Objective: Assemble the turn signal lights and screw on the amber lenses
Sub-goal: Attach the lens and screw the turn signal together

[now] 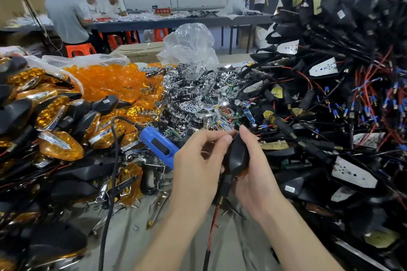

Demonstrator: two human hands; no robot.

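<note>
A black turn signal housing (238, 156) is held upright at the centre, its back facing me, with an amber edge showing at its lower right. My right hand (253, 174) grips it from the right. My left hand (198, 160) pinches near its top edge with thumb and forefinger; what it pinches is too small to tell. Red and black wires (212, 226) hang down from the housing. A blue electric screwdriver (157, 144) lies just left of my left hand, its black cord (110, 182) running toward me.
Finished amber-lensed signals (55, 121) pile up at the left. Loose amber lenses (105, 81) lie behind them, chrome reflectors (193, 94) in the middle, and a tall heap of black wired housings (341, 94) at the right. Several people sit at a far table (176, 22).
</note>
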